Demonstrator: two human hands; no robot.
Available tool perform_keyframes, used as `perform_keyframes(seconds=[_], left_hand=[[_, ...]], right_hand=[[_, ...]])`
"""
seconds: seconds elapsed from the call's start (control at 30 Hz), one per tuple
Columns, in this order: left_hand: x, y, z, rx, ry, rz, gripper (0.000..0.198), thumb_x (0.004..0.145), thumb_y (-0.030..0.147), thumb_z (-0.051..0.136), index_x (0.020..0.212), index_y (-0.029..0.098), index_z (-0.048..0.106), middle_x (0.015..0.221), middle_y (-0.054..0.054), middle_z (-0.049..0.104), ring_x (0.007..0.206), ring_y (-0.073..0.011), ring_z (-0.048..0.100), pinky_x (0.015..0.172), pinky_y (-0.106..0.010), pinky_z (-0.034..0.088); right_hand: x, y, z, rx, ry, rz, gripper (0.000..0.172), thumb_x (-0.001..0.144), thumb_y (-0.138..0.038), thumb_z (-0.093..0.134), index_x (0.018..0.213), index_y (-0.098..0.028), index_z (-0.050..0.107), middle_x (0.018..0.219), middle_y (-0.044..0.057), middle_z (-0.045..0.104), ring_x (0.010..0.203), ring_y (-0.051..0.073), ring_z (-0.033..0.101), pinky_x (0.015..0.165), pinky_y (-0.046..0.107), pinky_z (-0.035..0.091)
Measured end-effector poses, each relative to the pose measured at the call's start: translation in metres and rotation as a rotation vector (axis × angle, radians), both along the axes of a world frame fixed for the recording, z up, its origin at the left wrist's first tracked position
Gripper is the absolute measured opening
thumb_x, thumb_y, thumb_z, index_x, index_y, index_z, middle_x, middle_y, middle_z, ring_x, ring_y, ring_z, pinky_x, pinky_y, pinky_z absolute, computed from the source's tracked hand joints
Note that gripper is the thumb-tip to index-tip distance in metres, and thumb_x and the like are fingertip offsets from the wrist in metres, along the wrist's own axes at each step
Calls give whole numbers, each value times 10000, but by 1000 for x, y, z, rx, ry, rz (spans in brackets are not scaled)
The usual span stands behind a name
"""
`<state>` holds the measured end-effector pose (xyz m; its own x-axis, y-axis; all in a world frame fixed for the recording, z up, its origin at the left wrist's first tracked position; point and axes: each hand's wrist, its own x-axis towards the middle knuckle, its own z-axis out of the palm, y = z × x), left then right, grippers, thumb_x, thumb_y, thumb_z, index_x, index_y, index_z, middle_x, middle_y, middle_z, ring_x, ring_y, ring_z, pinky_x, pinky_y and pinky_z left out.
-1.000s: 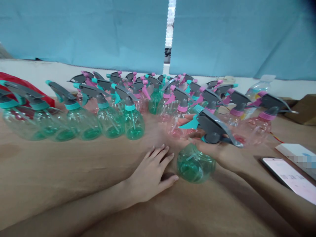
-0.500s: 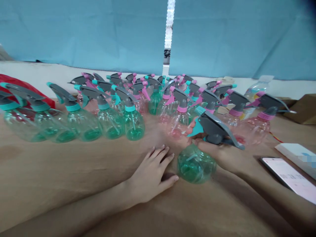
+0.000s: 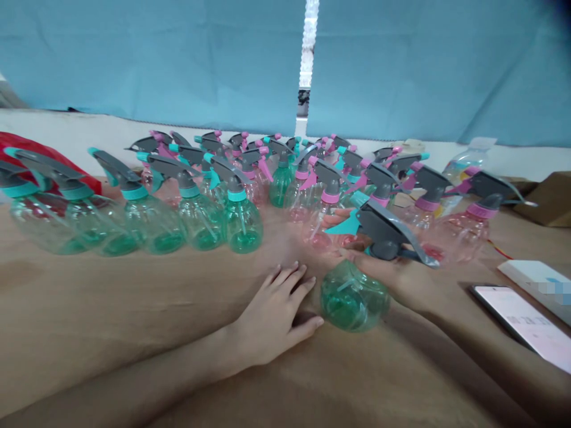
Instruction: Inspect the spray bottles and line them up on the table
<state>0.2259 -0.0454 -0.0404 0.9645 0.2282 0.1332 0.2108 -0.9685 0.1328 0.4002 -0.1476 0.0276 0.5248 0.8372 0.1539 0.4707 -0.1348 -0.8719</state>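
Note:
My right hand (image 3: 373,267) is around the neck of a green spray bottle (image 3: 354,297), partly hidden behind its grey head. The bottle leans, its head towards the right and its turquoise trigger (image 3: 343,225) pointing left. The fingers of this hand are stretched out behind the trigger, and the thumb lies at the neck. My left hand (image 3: 279,315) rests flat on the table just left of the bottle, fingers apart, holding nothing. A pink spray bottle (image 3: 320,229) stands upright just beyond my right fingers.
Green spray bottles (image 3: 244,229) stand in a row at the left, with several more behind. Pink ones (image 3: 464,232) stand at the right. A phone (image 3: 513,315) and a white box (image 3: 542,285) lie on the brown table (image 3: 134,309). A red bag (image 3: 49,157) is far left.
My right fingers have straightened from a curl at the trigger, and the trigger has swung outward to the left. My left hand has stayed put.

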Motion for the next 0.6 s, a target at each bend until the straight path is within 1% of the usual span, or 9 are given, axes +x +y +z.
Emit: perform_keyframes(seconds=[0.07,0.13,0.27,0.37,0.43,0.6], left_hand=[[0,0,0,-4,-1,0,595,909,542,440,1342,134,437,1444,-128,367,1344,-280,277,1079,-470,227],[0,0,-1,-5,-5,-1,590,908,540,443,1340,138,439,1443,-124,369,1344,-279,279,1077,-469,232],[-1,0,-2,2,-21,-8,578,909,536,443,1333,143,446,1437,-123,380,1345,-273,279,1079,-463,228],[-1,0,-2,3,-23,-8,580,908,534,447,1332,139,447,1432,-129,386,1345,-275,278,1080,-463,223],[-1,0,-2,6,-22,-8,579,908,530,450,1333,136,445,1431,-130,388,1346,-275,276,1079,-465,224],[-1,0,-1,4,-23,-14,574,911,528,445,1330,136,445,1427,-127,394,1346,-271,277,1080,-465,225]], right_hand=[[-2,1,1,27,-11,6,178,700,-368,598,598,-244,523,587,-2,593,594,190,594,577,331,481],[-3,1,3,22,-3,2,199,694,-370,600,580,-240,502,573,-3,580,577,185,585,575,334,478],[-2,2,6,29,13,-6,225,658,-404,613,578,-238,484,588,0,582,628,200,595,601,348,482],[-1,2,8,33,8,67,231,670,-400,620,576,-245,477,592,-13,574,693,208,611,657,352,491],[-1,1,8,14,13,86,249,676,-416,609,568,-245,465,588,-14,561,719,217,614,667,359,489],[-3,0,7,-47,79,-6,274,641,-461,578,557,-236,446,592,-9,529,707,230,595,686,398,470]])
